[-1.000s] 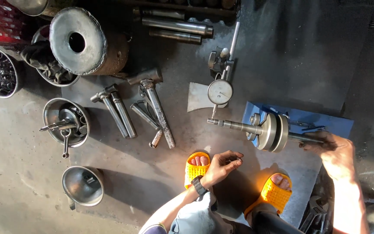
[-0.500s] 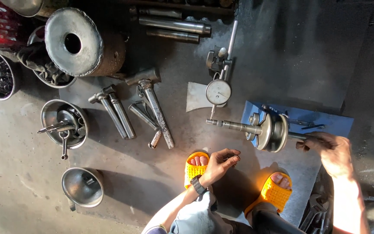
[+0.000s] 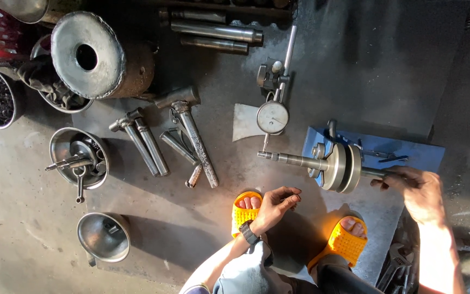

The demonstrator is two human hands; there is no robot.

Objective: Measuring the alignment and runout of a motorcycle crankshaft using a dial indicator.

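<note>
Head view: a crankshaft (image 3: 337,166) lies across a blue stand (image 3: 409,152), long axis running left to right.
Right hand (image 3: 417,190): fingers curled around the shaft's right end.
Left hand (image 3: 276,204): loosely curled, holding nothing, just below the shaft's left end.
Nearby: dial gauge (image 3: 272,117) touching the left shaft; hammer (image 3: 191,133) well apart.

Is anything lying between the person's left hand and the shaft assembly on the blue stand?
Nothing visible does. The left hand hovers loosely curled above the yellow sandal, and only bare concrete floor lies between it and the shaft assembly. The right hand is on the shaft's far end. The dial gauge sits beyond the shaft.
</note>
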